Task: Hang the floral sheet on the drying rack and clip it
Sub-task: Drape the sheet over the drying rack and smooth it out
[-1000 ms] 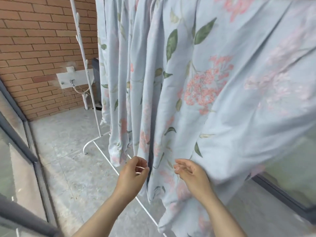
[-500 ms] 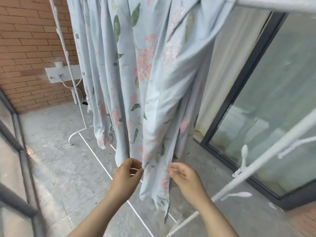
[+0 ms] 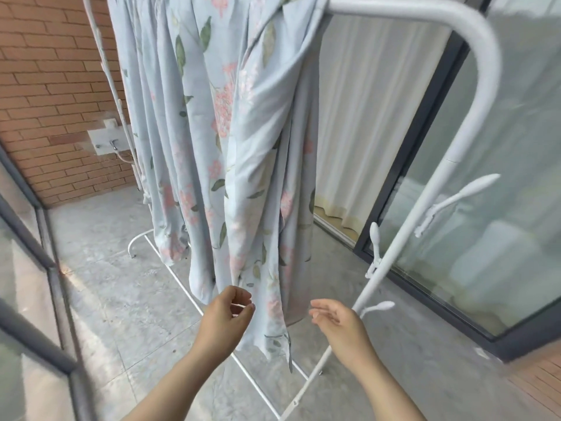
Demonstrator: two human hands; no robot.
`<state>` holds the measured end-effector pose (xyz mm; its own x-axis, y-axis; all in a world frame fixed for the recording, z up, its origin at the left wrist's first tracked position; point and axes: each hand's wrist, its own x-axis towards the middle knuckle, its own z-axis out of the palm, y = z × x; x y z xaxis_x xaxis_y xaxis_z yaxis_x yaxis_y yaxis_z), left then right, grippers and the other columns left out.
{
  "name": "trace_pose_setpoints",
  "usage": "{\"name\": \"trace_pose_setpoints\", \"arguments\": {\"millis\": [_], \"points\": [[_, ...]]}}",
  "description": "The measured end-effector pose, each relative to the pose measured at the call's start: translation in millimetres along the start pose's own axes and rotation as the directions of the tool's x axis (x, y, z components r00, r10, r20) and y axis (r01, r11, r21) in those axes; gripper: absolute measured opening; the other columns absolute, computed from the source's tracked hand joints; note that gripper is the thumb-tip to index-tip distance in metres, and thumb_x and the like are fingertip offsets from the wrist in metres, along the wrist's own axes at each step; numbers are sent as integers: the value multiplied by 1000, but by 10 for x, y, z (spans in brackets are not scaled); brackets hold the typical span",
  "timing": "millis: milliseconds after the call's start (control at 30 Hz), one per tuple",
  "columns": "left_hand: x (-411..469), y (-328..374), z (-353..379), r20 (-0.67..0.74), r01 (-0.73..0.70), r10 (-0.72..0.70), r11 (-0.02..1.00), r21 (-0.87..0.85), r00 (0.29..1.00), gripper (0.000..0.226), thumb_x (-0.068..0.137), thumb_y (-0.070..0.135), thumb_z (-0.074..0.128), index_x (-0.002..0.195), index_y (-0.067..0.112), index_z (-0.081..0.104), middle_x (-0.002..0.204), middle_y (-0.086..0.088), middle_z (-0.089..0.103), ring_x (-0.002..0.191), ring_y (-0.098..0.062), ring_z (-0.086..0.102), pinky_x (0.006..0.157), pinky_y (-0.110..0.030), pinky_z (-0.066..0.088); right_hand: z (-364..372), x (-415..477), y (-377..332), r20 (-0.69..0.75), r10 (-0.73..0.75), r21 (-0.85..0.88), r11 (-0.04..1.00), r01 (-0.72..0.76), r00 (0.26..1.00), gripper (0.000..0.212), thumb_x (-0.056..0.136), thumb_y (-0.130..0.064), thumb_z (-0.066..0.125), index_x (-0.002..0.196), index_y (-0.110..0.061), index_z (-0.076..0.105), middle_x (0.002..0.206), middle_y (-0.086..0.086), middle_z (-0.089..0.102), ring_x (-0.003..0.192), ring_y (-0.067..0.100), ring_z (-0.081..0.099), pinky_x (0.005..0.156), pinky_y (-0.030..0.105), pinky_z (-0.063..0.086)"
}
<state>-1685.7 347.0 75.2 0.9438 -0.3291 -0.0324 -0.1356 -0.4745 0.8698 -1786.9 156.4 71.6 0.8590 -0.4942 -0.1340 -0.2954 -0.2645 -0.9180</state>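
On the tiled balcony floor (image 3: 121, 299) stands a white drying rack (image 3: 394, 9), its top rail curving down on the right into a slanted upright that bears bud-shaped pegs (image 3: 473, 186). The floral sheet (image 3: 243, 147), pale blue with pink blossoms and green leaves, hangs over the top rail in deep vertical folds. Its lower edge falls close to the thin base bar (image 3: 182, 287) without touching the ground. The person's left hand (image 3: 226, 314) is raised just before the sheet's lowest folds. Its fingers are curled inward, with the thumb tip and forefinger tip nearly meeting. A pale sliver shows between them, though whether they pinch anything, cloth or otherwise, cannot be told. The right hand (image 3: 340, 323) is held to the right of the hanging edge, apart from the fabric. Its fingers are loosely bent and slightly spread, and they hold nothing. Behind the sheet rises a red brick wall (image 3: 45, 86) carrying a white plate with a tap (image 3: 106, 141). To the right, a dark-framed glass door (image 3: 501, 238) shows a white curtain (image 3: 373, 117) inside. A glass railing (image 3: 18, 268) with dark posts borders the left side.
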Motion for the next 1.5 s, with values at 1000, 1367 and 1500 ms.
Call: {"name": "trace_pose_setpoints", "arguments": {"millis": [1000,1367,1500], "points": [[1021,-239,924,-414,62,-34,996,56,909,21,90,10,49,70,10,41,60,-1,47,57,-16,45,52,-22,36,341,1423,487,166,-65,-103,991,83,984,35,92,-18,57,126,-12,56,122,1,63,111,12,58,87,16,39],[733,-838,719,-339,115,-99,993,27,936,27,80,-2,46,66,13,28,61,-1,28,55,-12,24,50,-24,20,873,1696,470,-86,-152,-126,982,141,985,16,87,-12,55,73,-13,48,63,0,51,70,32,53,53,27,30],[548,-1143,738,-324,204,-187,979,18,927,23,75,-8,42,65,9,31,60,-1,28,56,-13,25,51,-26,18,743,1487,628,-145,-79,39,996,86,986,16,90,-6,46,75,-11,47,64,5,51,65,30,49,51,22,33]]}}
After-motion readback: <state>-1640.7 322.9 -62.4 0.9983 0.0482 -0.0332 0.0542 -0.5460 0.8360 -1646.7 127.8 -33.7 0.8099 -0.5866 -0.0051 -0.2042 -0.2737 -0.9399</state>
